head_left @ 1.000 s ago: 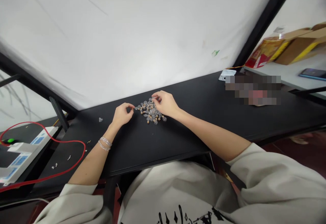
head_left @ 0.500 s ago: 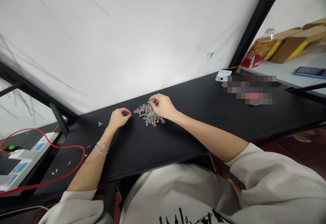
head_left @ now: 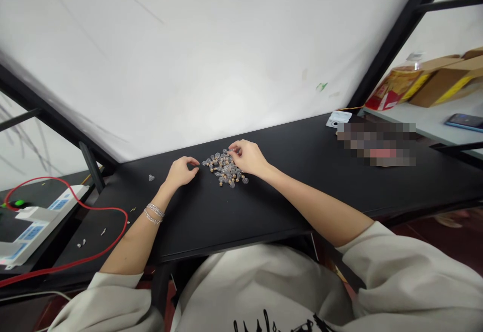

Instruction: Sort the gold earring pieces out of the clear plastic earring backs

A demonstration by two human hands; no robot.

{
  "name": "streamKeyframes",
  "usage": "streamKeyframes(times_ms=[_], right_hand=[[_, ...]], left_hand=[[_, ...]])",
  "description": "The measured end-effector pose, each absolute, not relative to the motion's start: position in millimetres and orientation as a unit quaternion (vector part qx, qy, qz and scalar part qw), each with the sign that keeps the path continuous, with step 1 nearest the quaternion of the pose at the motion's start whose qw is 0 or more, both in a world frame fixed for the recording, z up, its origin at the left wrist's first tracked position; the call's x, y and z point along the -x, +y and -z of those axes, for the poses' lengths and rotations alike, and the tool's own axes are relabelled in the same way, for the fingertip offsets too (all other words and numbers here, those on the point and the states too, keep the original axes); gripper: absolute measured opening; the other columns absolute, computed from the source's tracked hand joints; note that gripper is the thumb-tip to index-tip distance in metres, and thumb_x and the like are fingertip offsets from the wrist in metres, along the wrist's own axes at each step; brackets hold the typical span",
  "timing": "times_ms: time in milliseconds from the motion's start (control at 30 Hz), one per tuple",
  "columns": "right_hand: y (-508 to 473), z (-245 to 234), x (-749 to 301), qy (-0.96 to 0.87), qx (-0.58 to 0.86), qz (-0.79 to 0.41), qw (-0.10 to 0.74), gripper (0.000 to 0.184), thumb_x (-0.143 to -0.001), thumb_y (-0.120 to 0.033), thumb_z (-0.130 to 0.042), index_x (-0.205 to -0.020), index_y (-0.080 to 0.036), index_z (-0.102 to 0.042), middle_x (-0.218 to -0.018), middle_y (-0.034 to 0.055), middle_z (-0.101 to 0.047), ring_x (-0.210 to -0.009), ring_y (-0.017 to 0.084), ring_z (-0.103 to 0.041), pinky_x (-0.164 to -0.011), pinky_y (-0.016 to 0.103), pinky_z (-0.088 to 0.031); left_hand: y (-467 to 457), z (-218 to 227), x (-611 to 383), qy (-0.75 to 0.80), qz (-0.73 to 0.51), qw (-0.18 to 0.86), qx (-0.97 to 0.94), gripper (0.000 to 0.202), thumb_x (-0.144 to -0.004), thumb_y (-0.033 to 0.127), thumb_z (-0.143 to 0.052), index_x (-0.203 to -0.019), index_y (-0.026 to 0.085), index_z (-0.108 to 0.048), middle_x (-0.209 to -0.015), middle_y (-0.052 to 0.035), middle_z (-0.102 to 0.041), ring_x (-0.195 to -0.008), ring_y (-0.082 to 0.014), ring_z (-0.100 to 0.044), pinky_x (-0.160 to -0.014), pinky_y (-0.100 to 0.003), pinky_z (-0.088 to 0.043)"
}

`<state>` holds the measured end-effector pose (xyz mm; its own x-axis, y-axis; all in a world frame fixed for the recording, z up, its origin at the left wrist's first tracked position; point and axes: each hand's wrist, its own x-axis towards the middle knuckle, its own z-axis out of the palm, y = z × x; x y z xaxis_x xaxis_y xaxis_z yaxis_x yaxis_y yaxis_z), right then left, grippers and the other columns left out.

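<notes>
A pile of small clear glass bottles with cork stoppers (head_left: 228,171) lies on the black table (head_left: 264,206). My right hand (head_left: 249,157) is over the pile's far right side, thumb and forefinger pinched on one little bottle at its edge; the fingers partly cover it. Just left of the pile is my left hand (head_left: 183,171), with thumb and forefinger apart and nothing visible between them. One small clear piece (head_left: 151,177) lies by itself further left, apart from the pile.
A red cable (head_left: 126,216) loops over the table's left end beside a white power strip (head_left: 45,221). Small white scraps (head_left: 81,243) lie near it. At the back right are a small white device (head_left: 338,118) and a blurred-out patch. A shelf holds cardboard boxes (head_left: 445,80) and a phone (head_left: 466,121).
The view has shifted slightly. My left thumb and forefinger have spread apart from a near pinch. My right hand remains pinched at the far side of the pile.
</notes>
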<state>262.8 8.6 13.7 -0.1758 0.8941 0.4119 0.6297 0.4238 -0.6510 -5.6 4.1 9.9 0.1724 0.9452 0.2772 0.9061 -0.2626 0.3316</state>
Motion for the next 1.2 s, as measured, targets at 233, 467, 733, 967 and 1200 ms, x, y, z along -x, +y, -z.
streamKeyframes(times_ms=[233,467,733,967,1200], right_hand=[[7.8,-11.9,-263.3,-0.785,0.518,-0.148,0.306,0.027,-0.086,-0.012,-0.055,-0.104,-0.016,-0.074,-0.103,0.0117,-0.066,-0.081,0.017,-0.063,-0.081,0.031,-0.05],[4.8,-11.7,-259.2,-0.785,0.511,-0.166,0.307,0.028,-0.085,-0.015,-0.058,-0.111,-0.014,-0.07,-0.101,0.0095,-0.068,-0.083,0.016,-0.063,-0.083,0.028,-0.049],[-2.0,-11.0,-255.6,-0.805,0.492,-0.148,0.297,0.027,-0.087,-0.016,-0.055,-0.109,-0.016,-0.069,-0.104,0.0097,-0.068,-0.083,0.017,-0.063,-0.082,0.028,-0.048],[-1.1,-11.0,-257.1,-0.799,0.505,-0.149,0.292,0.022,-0.08,-0.009,-0.055,-0.1,-0.015,-0.063,-0.1,0.0083,-0.069,-0.081,0.016,-0.062,-0.075,0.026,-0.047],[-2.8,-7.5,-255.1,-0.806,0.528,-0.115,0.243,0.018,-0.085,-0.02,-0.062,-0.101,-0.015,-0.066,-0.105,0.0128,-0.065,-0.096,0.023,-0.063,-0.088,0.034,-0.047]], left_hand=[[-10.1,-5.8,-19.4,0.514,-0.224,0.06,-0.826,0.023,-0.083,0.029,-0.066,-0.103,0.023,-0.075,-0.106,-0.0048,-0.069,-0.084,-0.0181,-0.065,-0.081,-0.03,-0.053],[-9.1,5.4,-28.1,0.487,-0.2,0.048,-0.849,0.022,-0.09,0.026,-0.056,-0.103,0.024,-0.074,-0.105,-0.0037,-0.071,-0.097,-0.0205,-0.067,-0.091,-0.032,-0.05],[-8.9,2.4,-27.2,0.496,-0.224,0.021,-0.839,0.02,-0.086,0.024,-0.056,-0.096,0.022,-0.073,-0.1,-0.0024,-0.073,-0.079,-0.019,-0.067,-0.077,-0.03,-0.051],[-10.6,0.2,-27.0,0.503,-0.274,0.019,-0.819,0.021,-0.085,0.02,-0.056,-0.097,0.019,-0.073,-0.098,-0.0042,-0.074,-0.074,-0.0174,-0.065,-0.075,-0.029,-0.05],[-14.1,-4.3,-31.3,0.512,-0.324,0.043,-0.794,0.025,-0.09,0.025,-0.052,-0.102,0.016,-0.072,-0.085,-0.0047,-0.073,-0.061,-0.0138,-0.059,-0.066,-0.026,-0.047]])
